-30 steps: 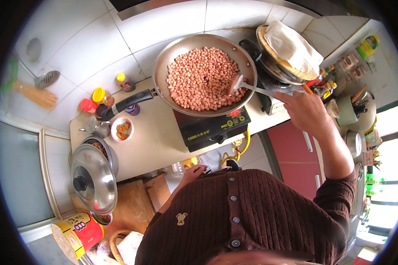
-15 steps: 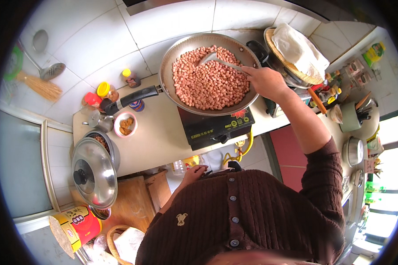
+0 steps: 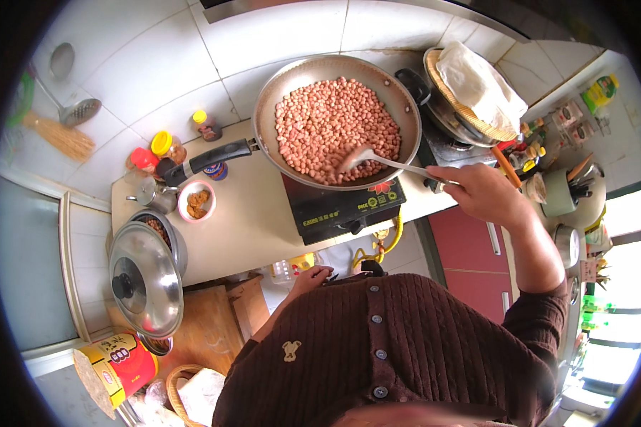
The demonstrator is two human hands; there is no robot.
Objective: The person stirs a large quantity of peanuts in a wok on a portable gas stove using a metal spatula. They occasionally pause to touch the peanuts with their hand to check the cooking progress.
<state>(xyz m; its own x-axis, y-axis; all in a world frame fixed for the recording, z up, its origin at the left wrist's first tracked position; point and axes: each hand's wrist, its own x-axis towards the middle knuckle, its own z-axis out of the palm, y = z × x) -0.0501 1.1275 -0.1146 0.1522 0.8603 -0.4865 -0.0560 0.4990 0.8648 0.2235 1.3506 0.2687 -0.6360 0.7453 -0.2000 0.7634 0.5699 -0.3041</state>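
Your right hand (image 3: 477,191) has its fingers wrapped around the far end of the spatula (image 3: 400,166), with no gap showing; gripping there seems to leave your knuckles outside the rim, away from likely heat, while the blade reaches in. Your left hand (image 3: 312,279) is down by your waist, too small and partly turned away to tell whether its fingers are open or holding anything. The blade sits among the peanuts (image 3: 327,117), near the edge closest to you; they spread across the pan (image 3: 264,119), whose sloping wall probably helps contain them. The pan rests on the stove (image 3: 342,213), its long handle (image 3: 217,158) pointing left over the counter (image 3: 246,224), presumably clear of your stirring arm.
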